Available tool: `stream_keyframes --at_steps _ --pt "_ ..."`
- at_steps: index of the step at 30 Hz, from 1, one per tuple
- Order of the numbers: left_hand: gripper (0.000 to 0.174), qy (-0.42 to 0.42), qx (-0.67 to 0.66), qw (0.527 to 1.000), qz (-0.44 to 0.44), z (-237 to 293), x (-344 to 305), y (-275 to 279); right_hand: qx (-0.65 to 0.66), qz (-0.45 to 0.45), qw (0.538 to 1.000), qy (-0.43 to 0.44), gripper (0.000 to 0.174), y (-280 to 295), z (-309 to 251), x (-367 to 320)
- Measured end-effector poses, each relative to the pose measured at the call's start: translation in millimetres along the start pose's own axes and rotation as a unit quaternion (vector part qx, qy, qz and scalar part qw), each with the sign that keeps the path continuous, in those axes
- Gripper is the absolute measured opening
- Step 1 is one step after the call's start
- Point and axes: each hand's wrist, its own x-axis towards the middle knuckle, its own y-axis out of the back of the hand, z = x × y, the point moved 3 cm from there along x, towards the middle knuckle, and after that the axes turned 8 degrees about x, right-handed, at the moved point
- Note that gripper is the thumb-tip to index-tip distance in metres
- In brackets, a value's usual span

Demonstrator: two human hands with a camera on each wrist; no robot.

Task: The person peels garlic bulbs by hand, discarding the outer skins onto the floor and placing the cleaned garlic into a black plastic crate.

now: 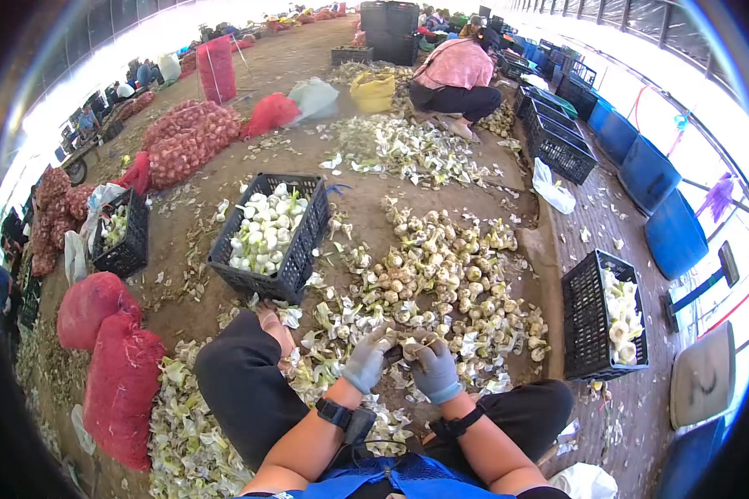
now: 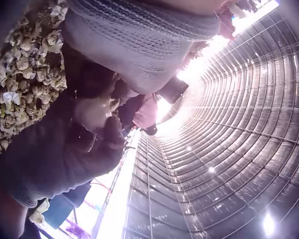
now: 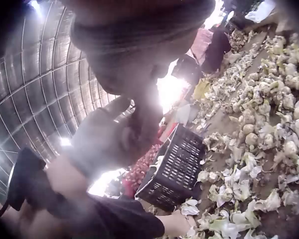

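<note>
On the dirt floor (image 1: 295, 79), a heap of pale bulbs (image 1: 437, 266) lies beside a black plastic crate (image 1: 310, 241). Near the heap, the gloved left hand (image 1: 368, 360) and right hand (image 1: 434, 368) have their grip clamped on one bulb (image 2: 93, 112) between them.

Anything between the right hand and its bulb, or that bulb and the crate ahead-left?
Right hand to pale bulb: nothing visible, it's held. Bulb to black crate: the left hand sits on that side; beyond it, loose peelings on the ground.
</note>
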Motion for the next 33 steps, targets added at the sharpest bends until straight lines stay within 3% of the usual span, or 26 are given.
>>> stream_keyframes --at_steps 3,5,6,7,9,11,15,17,18,19,21,22,23,25,26,28,30,31,32,33 --pt "0.038 0.015 0.006 1.000 -0.004 -2 1 5 -0.001 -0.007 1.000 -0.011 0.033 -2 4 -1" --pt "0.040 -0.043 0.093 0.995 0.003 -1 3 8 0.014 0.020 1.000 0.007 0.031 -7 10 -5" --pt "0.044 -0.075 0.158 0.985 0.004 13 -13 -4 -0.041 -0.017 0.997 -0.068 0.034 -8 19 -16" --pt "0.047 -0.053 0.193 0.980 0.002 16 -12 -6 -0.042 -0.011 0.995 -0.093 0.040 -11 26 -21" --pt "0.049 -0.156 0.360 0.918 0.057 14 -10 -2 0.077 -0.010 0.986 -0.147 0.050 -9 33 -16" --pt "0.049 -0.158 0.276 0.945 0.072 8 -7 -2 0.370 0.082 0.891 -0.252 0.054 -17 33 -17" --pt "0.047 -0.227 0.270 0.933 0.067 2 0 4 0.421 0.065 0.865 -0.265 0.056 -8 27 -13" --pt "0.035 -0.186 0.245 0.950 0.050 1 -1 2 0.500 0.081 0.808 -0.302 0.054 -5 24 -11" --pt "0.026 -0.195 0.219 0.955 0.048 8 -7 -9 0.534 0.085 0.769 -0.341 0.041 -7 29 -15" --pt "0.026 -0.192 0.218 0.956 0.047 12 -11 -13 0.533 0.087 0.769 -0.344 0.041 -12 39 -20" --pt "0.032 -0.304 0.445 0.843 0.007 21 -19 -22 0.431 0.048 0.842 -0.321 0.037 -20 58 -28" --pt "0.031 -0.347 0.523 0.778 -0.026 23 -19 -25 0.425 0.024 0.816 -0.391 0.042 -13 44 -17" --pt "0.031 -0.343 0.521 0.781 -0.027 22 -20 -27 0.351 0.047 0.858 -0.372 0.040 -2 21 -6" --pt "0.033 -0.226 0.467 0.851 -0.086 19 -24 -32 0.392 0.047 0.838 -0.377 0.044 -9 31 -13" --pt "0.033 -0.081 0.306 0.943 -0.099 12 -17 -25 0.392 0.046 0.836 -0.381 0.044 -7 36 -15" --pt "0.027 -0.074 0.195 0.973 -0.103 15 -14 -20 0.474 -0.039 0.749 -0.462 0.046 -10 37 -21" --pt "0.023 -0.062 0.074 0.989 -0.112 14 -10 -14 0.514 -0.033 0.730 -0.449 0.047 -11 31 -16" --pt "0.023 -0.061 0.074 0.989 -0.110 11 -10 -12 0.554 -0.024 0.712 -0.431 0.049 -11 26 -12" --pt "0.023 -0.031 0.024 0.996 -0.080 6 -9 -9 0.609 -0.051 0.657 -0.441 0.056 -7 22 -11" --pt "0.024 -0.001 -0.027 0.998 -0.050 4 -9 -9 0.609 -0.051 0.656 -0.442 0.056 -5 17 -9"
